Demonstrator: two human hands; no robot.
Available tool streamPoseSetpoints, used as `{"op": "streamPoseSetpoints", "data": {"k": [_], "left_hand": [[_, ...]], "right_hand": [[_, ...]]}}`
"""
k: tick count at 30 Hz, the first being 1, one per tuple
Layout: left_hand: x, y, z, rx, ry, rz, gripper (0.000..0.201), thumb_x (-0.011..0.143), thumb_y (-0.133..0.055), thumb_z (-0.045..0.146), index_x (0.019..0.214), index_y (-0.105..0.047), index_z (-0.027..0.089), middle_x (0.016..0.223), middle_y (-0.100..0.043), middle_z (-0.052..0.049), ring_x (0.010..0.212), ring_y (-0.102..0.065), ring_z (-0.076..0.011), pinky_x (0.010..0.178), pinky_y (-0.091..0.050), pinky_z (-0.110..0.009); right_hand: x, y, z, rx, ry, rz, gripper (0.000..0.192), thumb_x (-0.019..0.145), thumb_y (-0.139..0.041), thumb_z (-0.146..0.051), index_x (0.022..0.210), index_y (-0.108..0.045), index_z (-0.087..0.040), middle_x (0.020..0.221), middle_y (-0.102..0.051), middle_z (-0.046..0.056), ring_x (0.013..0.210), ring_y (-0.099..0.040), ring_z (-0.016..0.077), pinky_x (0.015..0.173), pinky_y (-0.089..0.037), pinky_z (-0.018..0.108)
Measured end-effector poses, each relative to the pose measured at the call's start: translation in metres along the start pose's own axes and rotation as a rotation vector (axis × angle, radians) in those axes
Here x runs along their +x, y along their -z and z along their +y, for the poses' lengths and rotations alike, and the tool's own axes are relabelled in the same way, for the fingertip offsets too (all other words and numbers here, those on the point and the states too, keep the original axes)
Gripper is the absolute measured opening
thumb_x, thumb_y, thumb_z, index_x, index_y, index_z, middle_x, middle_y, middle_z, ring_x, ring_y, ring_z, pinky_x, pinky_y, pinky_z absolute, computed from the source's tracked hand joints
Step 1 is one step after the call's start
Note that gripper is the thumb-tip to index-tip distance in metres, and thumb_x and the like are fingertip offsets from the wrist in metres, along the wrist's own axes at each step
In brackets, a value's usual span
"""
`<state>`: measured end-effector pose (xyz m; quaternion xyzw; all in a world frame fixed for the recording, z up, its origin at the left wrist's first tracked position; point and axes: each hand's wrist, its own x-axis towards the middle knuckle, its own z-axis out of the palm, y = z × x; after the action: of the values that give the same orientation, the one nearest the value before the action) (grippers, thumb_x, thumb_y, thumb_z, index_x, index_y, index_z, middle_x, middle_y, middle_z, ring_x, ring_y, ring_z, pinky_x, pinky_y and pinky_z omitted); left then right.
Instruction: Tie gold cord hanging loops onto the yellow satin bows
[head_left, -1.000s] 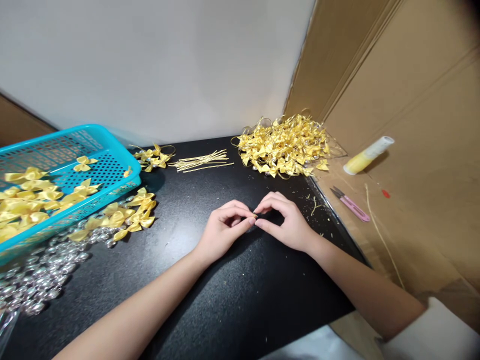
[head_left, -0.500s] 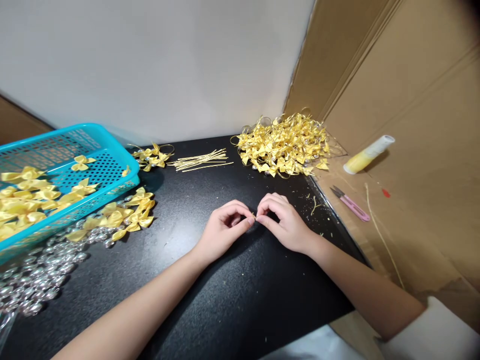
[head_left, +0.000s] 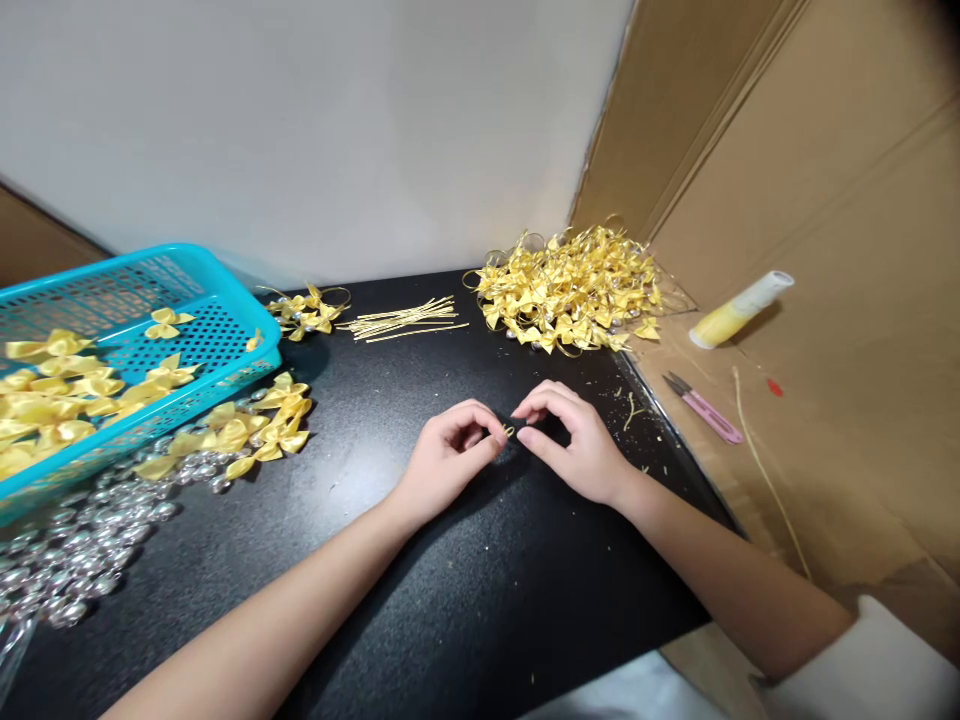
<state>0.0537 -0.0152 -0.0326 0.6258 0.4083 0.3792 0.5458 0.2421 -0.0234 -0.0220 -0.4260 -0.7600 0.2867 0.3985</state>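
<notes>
My left hand (head_left: 446, 455) and my right hand (head_left: 574, 440) rest on the black table (head_left: 420, 580), fingertips meeting at the middle. Between them they pinch a tiny piece of gold cord (head_left: 509, 431); most of it is hidden by the fingers. A bundle of cut gold cord lengths (head_left: 401, 319) lies beyond the hands. A big heap of finished yellow bows (head_left: 570, 288) sits at the back right corner.
A turquoise basket (head_left: 217, 330) with yellow ribbon bows stands at the left, more bows (head_left: 255, 425) and clear beads (head_left: 82, 545) spilled beside it. On the cardboard (head_left: 825, 430) at right lie pink snips (head_left: 705, 408) and a yellow glue tube (head_left: 739, 309).
The fingertips shifted slightly while working the small gold cord piece; a little more of it shows between them now. The arms stayed in place.
</notes>
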Motion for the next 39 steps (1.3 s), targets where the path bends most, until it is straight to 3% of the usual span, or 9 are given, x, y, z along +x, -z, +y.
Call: {"op": "streamPoseSetpoints", "data": {"k": [8, 15, 20, 26, 34, 39], "left_hand": [[0.0, -0.001, 0.001, 0.034, 0.01, 0.013, 0.013, 0.079, -0.063, 0.026, 0.07, -0.063, 0.017, 0.073, -0.056, -0.001, 0.07, -0.051, -0.015, 0.066, -0.038, -0.028], [0.0, -0.004, 0.004, 0.022, 0.053, 0.045, 0.012, 0.077, -0.062, 0.026, 0.069, -0.062, 0.017, 0.071, -0.057, -0.001, 0.068, -0.05, -0.0146, 0.064, -0.038, -0.028], [0.0, -0.005, 0.003, 0.024, 0.055, 0.107, 0.013, 0.077, -0.062, 0.027, 0.069, -0.063, 0.017, 0.07, -0.057, 0.0, 0.065, -0.049, -0.0136, 0.062, -0.037, -0.027], [0.0, -0.005, -0.001, 0.071, 0.029, 0.108, 0.013, 0.077, -0.064, 0.028, 0.071, -0.066, 0.017, 0.072, -0.058, -0.001, 0.065, -0.05, -0.0141, 0.062, -0.037, -0.027], [0.0, -0.006, 0.0, 0.102, 0.023, 0.096, 0.012, 0.077, -0.062, 0.025, 0.068, -0.065, 0.017, 0.07, -0.058, -0.001, 0.064, -0.05, -0.0138, 0.061, -0.037, -0.027], [-0.002, -0.008, 0.0, 0.134, -0.012, 0.231, 0.011, 0.077, -0.063, 0.024, 0.069, -0.064, 0.017, 0.07, -0.058, 0.0, 0.061, -0.047, -0.0124, 0.058, -0.036, -0.026]], "right_hand": [[-0.001, -0.006, -0.001, -0.057, -0.025, 0.046, 0.013, 0.085, -0.061, -0.016, 0.073, -0.062, -0.02, 0.072, -0.064, 0.0, 0.073, -0.058, 0.0165, 0.074, -0.041, 0.035], [-0.003, -0.005, -0.002, -0.156, 0.036, 0.084, 0.01, 0.085, -0.059, -0.015, 0.076, -0.06, -0.02, 0.075, -0.064, 0.001, 0.075, -0.058, 0.0166, 0.075, -0.039, 0.035], [-0.003, -0.006, -0.003, -0.113, -0.038, 0.089, 0.006, 0.081, -0.061, -0.016, 0.085, -0.063, -0.02, 0.078, -0.063, 0.002, 0.076, -0.058, 0.018, 0.074, -0.041, 0.035], [-0.004, -0.011, -0.003, -0.101, -0.058, 0.102, 0.012, 0.084, -0.06, -0.015, 0.073, -0.06, -0.02, 0.071, -0.062, 0.0, 0.071, -0.057, 0.0162, 0.071, -0.041, 0.033], [-0.003, -0.01, -0.005, -0.162, -0.031, 0.103, 0.011, 0.082, -0.059, -0.013, 0.074, -0.059, -0.02, 0.072, -0.062, 0.0, 0.071, -0.057, 0.0159, 0.072, -0.039, 0.034], [-0.006, -0.009, -0.006, -0.152, -0.042, 0.204, 0.008, 0.079, -0.059, -0.012, 0.078, -0.06, -0.02, 0.075, -0.062, 0.001, 0.074, -0.058, 0.0179, 0.073, -0.043, 0.035]]}}
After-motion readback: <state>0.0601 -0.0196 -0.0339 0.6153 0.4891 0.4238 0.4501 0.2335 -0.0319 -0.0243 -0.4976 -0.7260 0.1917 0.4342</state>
